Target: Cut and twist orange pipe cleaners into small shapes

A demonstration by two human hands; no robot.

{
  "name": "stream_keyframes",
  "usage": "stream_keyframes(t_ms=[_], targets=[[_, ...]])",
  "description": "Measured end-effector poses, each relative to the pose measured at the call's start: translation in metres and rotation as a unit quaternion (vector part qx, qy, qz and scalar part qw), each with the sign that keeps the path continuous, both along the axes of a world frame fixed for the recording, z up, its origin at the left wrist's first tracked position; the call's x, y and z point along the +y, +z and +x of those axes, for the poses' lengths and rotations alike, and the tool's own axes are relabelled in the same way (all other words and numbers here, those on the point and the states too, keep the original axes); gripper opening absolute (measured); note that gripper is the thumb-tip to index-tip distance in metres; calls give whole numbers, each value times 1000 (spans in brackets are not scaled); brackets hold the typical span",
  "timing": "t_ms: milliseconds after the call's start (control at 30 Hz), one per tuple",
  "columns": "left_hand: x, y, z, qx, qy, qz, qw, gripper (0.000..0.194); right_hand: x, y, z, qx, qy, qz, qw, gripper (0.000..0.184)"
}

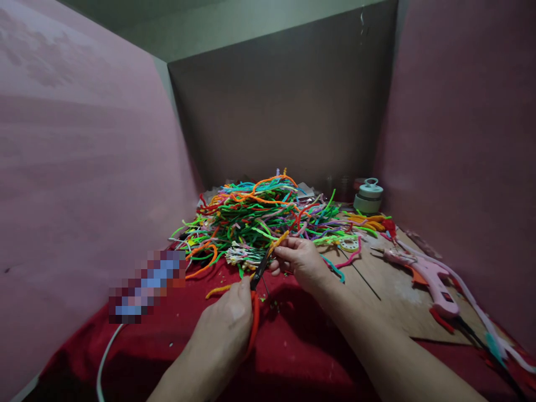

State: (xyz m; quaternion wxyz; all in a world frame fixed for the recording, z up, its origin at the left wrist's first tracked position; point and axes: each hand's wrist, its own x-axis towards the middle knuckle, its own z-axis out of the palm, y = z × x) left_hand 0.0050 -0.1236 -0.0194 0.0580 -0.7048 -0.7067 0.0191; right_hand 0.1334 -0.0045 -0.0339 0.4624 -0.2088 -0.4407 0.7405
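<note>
My left hand (226,324) is wrapped round a pair of scissors (254,321) with red handles and dark blades. The blades point up and away, meeting a yellow-orange pipe cleaner (279,241). My right hand (299,261) pinches that pipe cleaner close to the blade tips. Another yellow-orange length (218,291) sticks out leftward beside my left hand; whether it is the same piece I cannot tell. Just beyond both hands lies a big heap of coloured pipe cleaners (251,209). A bundle of white-tipped stems (240,254) sits at its near edge.
A pink glue gun (431,279) with a cord rests on a wooden board (397,301) to the right. Behind it stands a pale green container (368,195). Red cloth (301,346) covers the table. A blurred-out object (146,287) with a white cable lies left. Pink walls flank both sides.
</note>
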Motion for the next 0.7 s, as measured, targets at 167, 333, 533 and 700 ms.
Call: stream_keyframes(t_ms=[167,333,533,700], targets=[[3,-6,-2,19,9,-4,1000,41,-2,1,-1,-2,-1,3,1000,19],[5,-10,-1,59,10,1,998,47,-3,2,0,-11,18,2,1000,18],[7,-6,1,92,15,8,996,48,0,-2,1,-12,55,-3,998,18],[7,-3,2,101,1,7,995,48,3,-4,2,-22,63,-12,998,16]])
